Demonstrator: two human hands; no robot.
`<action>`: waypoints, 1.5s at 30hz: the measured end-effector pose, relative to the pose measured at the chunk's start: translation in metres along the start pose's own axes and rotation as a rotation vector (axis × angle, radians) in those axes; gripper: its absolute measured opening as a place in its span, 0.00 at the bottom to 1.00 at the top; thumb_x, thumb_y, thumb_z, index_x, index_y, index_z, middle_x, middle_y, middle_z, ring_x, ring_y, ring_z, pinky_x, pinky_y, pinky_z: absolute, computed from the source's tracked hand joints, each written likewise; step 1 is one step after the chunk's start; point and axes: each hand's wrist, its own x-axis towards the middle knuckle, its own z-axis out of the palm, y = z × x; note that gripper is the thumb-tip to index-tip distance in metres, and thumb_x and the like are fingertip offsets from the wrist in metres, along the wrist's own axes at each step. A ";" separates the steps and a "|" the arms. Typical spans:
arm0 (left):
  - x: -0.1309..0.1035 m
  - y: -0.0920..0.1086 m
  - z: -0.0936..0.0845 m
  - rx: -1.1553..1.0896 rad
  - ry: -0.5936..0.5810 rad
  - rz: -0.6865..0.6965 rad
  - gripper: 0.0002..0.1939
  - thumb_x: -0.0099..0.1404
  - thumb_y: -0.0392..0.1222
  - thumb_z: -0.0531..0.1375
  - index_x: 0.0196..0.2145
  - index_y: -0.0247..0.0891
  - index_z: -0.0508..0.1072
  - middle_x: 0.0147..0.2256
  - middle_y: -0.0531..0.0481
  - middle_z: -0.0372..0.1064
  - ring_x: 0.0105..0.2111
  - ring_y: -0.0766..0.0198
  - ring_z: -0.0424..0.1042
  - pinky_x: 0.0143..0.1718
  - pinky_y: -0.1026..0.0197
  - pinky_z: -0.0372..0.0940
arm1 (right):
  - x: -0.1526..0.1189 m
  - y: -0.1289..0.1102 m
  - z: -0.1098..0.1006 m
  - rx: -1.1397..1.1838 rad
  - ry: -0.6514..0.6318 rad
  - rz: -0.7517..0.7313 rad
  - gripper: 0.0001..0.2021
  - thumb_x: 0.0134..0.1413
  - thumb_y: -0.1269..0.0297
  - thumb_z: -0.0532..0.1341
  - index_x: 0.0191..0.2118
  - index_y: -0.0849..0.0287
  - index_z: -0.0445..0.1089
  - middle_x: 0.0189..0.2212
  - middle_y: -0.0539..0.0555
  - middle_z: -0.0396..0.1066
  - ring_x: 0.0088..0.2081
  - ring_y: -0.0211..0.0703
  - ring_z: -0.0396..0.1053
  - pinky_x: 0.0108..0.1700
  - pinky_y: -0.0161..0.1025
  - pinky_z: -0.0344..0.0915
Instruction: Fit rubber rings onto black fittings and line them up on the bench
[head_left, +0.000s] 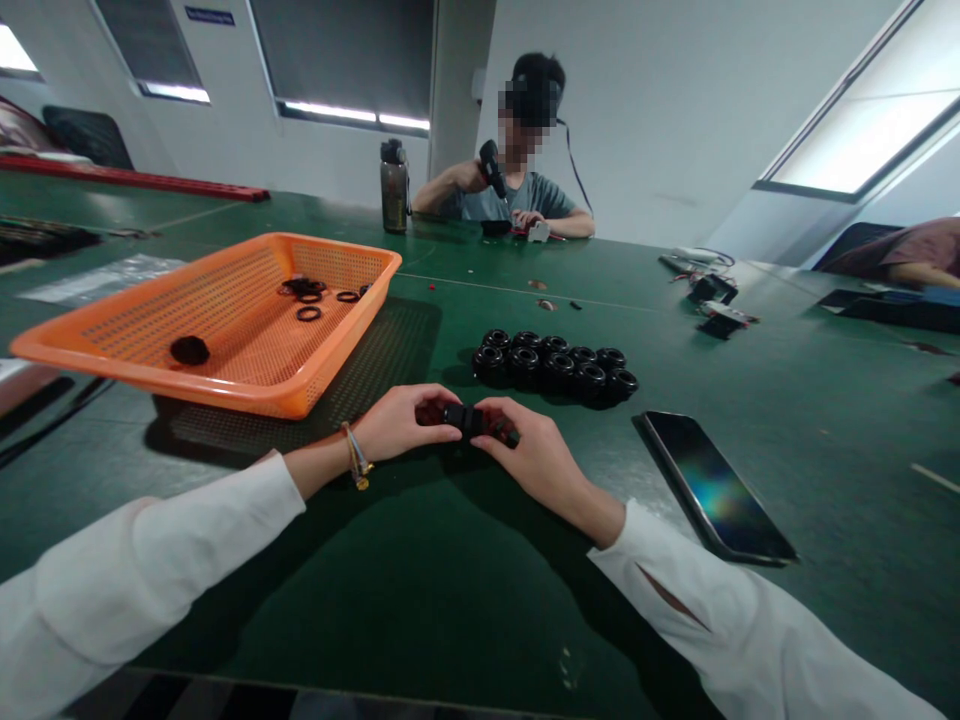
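Between my two hands, just above the green table (360, 590), is a small black part (463, 420). My left hand (401, 424) pinches its left side between thumb and fingers. On the right side, my right hand (529, 445) grips the same part, its fingers partly hidden behind it. Several black ring-shaped pieces (555, 368) stand grouped in rows just beyond my right hand. To the left, an orange basket (337, 350) holds several thin black rings (308, 313) and a dark round piece (190, 350).
A phone (716, 485) lies right of my right hand. Across the table a person (517, 190) holds a dark power tool (492, 168), beside a bottle (394, 187). Small devices with wires (712, 290) lie at the back right. A red bar (135, 177) lies far left.
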 end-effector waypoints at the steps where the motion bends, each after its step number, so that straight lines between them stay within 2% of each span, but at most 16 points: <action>1: 0.000 0.000 0.000 0.005 0.003 0.006 0.18 0.50 0.44 0.63 0.37 0.32 0.69 0.31 0.50 0.70 0.31 0.64 0.70 0.34 0.62 0.65 | 0.000 0.000 0.000 -0.001 -0.001 0.001 0.12 0.45 0.75 0.62 0.39 0.59 0.67 0.32 0.52 0.73 0.32 0.40 0.70 0.36 0.38 0.66; 11: -0.001 0.001 0.001 -0.014 0.033 0.029 0.17 0.50 0.44 0.64 0.36 0.32 0.70 0.30 0.50 0.71 0.30 0.64 0.70 0.34 0.63 0.65 | 0.000 -0.002 -0.001 -0.025 -0.037 0.024 0.11 0.49 0.73 0.59 0.41 0.60 0.66 0.33 0.54 0.72 0.34 0.42 0.70 0.38 0.40 0.66; 14: -0.001 0.000 0.001 -0.011 0.037 0.024 0.17 0.50 0.44 0.63 0.37 0.32 0.70 0.31 0.50 0.71 0.31 0.63 0.70 0.34 0.63 0.65 | -0.001 -0.001 0.000 -0.018 -0.026 0.007 0.15 0.47 0.72 0.62 0.43 0.60 0.65 0.34 0.54 0.72 0.34 0.42 0.70 0.37 0.40 0.67; 17: 0.001 -0.001 0.001 -0.021 0.028 0.011 0.19 0.50 0.44 0.64 0.39 0.32 0.70 0.33 0.48 0.72 0.33 0.62 0.71 0.36 0.62 0.65 | 0.000 0.002 0.001 -0.048 0.000 -0.053 0.20 0.43 0.72 0.64 0.45 0.60 0.65 0.38 0.55 0.73 0.38 0.45 0.70 0.40 0.42 0.67; 21: 0.002 -0.001 0.002 -0.006 -0.002 -0.018 0.20 0.52 0.44 0.62 0.41 0.32 0.70 0.35 0.47 0.73 0.35 0.61 0.72 0.37 0.62 0.65 | 0.000 0.006 0.002 -0.098 0.028 -0.139 0.16 0.47 0.73 0.62 0.45 0.60 0.67 0.38 0.56 0.73 0.38 0.45 0.71 0.41 0.43 0.68; 27: 0.002 -0.001 0.001 0.077 -0.014 0.014 0.17 0.52 0.45 0.62 0.38 0.32 0.73 0.31 0.50 0.73 0.31 0.62 0.71 0.33 0.64 0.64 | 0.000 0.008 0.002 -0.222 0.020 -0.278 0.13 0.50 0.72 0.60 0.44 0.64 0.67 0.38 0.60 0.73 0.40 0.48 0.70 0.43 0.46 0.67; 35: -0.002 0.001 0.003 0.140 0.036 0.076 0.16 0.51 0.44 0.64 0.36 0.32 0.73 0.28 0.51 0.71 0.27 0.65 0.68 0.28 0.67 0.62 | 0.001 0.000 0.004 -0.119 -0.033 -0.065 0.13 0.50 0.71 0.59 0.44 0.62 0.68 0.41 0.59 0.74 0.41 0.47 0.71 0.44 0.44 0.65; 41: -0.004 0.003 0.003 0.238 0.082 0.145 0.15 0.52 0.43 0.65 0.36 0.33 0.72 0.30 0.50 0.70 0.28 0.65 0.69 0.30 0.66 0.63 | 0.001 -0.007 0.003 0.004 -0.064 0.039 0.10 0.51 0.71 0.58 0.41 0.62 0.69 0.34 0.55 0.74 0.33 0.43 0.70 0.36 0.39 0.63; 45: -0.005 0.006 0.002 0.311 0.087 0.180 0.14 0.53 0.42 0.64 0.36 0.32 0.72 0.30 0.50 0.69 0.28 0.65 0.68 0.30 0.65 0.63 | 0.002 -0.008 0.002 0.112 -0.094 0.084 0.08 0.52 0.70 0.57 0.39 0.62 0.69 0.32 0.54 0.73 0.32 0.42 0.68 0.33 0.36 0.61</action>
